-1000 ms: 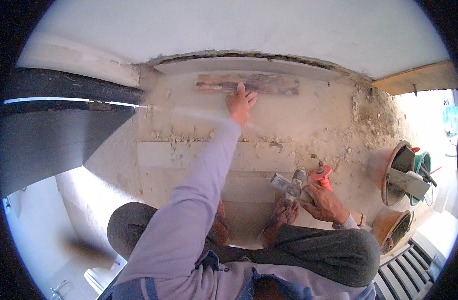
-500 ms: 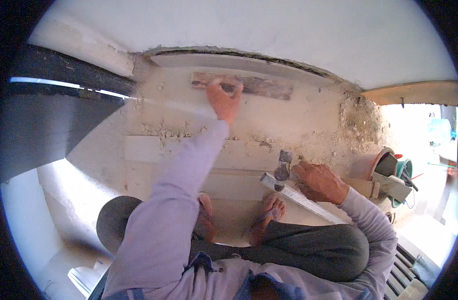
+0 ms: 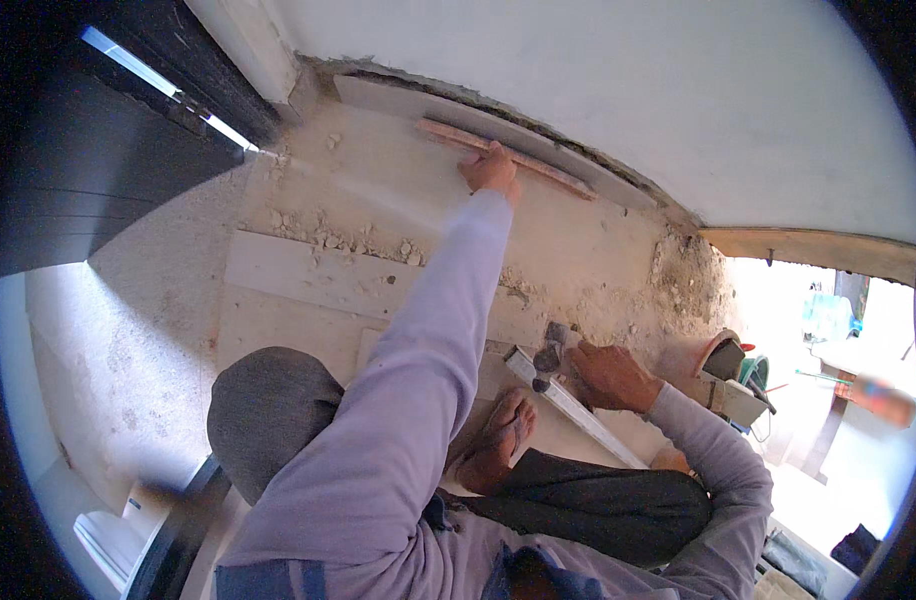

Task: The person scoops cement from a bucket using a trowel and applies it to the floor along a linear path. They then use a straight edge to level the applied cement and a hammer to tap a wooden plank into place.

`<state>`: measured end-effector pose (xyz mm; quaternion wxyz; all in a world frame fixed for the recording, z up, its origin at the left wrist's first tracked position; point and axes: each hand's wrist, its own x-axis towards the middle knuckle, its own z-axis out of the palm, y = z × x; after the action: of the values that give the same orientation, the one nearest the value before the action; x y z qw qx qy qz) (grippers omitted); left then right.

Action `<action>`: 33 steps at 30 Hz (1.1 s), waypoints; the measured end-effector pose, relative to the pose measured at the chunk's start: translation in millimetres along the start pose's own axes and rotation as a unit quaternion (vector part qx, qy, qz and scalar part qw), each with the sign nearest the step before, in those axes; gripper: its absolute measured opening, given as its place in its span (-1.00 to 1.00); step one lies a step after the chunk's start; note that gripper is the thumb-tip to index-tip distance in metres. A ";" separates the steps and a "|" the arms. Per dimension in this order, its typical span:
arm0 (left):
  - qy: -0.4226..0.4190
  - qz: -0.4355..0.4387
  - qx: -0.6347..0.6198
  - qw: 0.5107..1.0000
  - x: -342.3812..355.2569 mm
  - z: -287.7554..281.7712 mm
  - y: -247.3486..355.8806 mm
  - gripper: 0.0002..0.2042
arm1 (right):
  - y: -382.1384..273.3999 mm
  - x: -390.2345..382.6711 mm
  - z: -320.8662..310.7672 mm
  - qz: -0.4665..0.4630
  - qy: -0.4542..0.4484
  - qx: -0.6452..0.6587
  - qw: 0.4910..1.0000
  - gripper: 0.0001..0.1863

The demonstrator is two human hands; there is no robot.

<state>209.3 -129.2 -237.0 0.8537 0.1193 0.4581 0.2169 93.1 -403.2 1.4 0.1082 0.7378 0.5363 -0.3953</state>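
My left hand (image 3: pixel 492 172) stretches forward to the base of the wall. Its fingers are closed on a narrow reddish-brown wooden board (image 3: pixel 548 172), which stands edge-up just in front of a pale strip of tile (image 3: pixel 398 98) along the wall foot. Whether board and strip touch I cannot tell. To the right and nearer my body, my right hand (image 3: pixel 616 378) is wrapped round a hammer; the dark hammer head (image 3: pixel 550 352) shows beyond the fingers, while most of its handle is hidden. Below that hand a pale metal bar (image 3: pixel 583 415) lies slantwise beside my foot.
Broken mortar crumbs (image 3: pixel 353 238) lie on the dusty floor along a long pale tile (image 3: pixel 308 268). A dark door (image 3: pixel 98 165) stands at the left. Buckets (image 3: pixel 720 352) with tools are at the right, near a wooden door edge (image 3: pixel 808 248). The white wall (image 3: pixel 628 90) closes the far side.
My left hand has tipped the board from lying flat to standing on edge, closer to the wall strip. The view has turned; my right hand still grips the hammer.
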 end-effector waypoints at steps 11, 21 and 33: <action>-0.004 -0.023 0.012 1.000 -68.9 4.9 40.0 -0.44 | -2.0 36.3 -12.4 0.048 0.080 -0.011 0.996 -0.61; -0.037 -0.096 0.153 0.983 -35.0 -19.0 45.2 -0.53 | 9.3 105.2 -55.0 0.088 0.099 -0.138 0.982 -0.66; 0.018 0.037 0.156 0.987 -23.1 -13.2 32.7 -0.50 | 38.9 146.9 -86.4 0.121 0.137 -0.138 0.974 -0.71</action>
<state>178.5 -111.5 -214.2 0.8076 0.2636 0.4970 0.1768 184.1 -264.7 -54.2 0.1813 0.8224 0.5019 -0.1970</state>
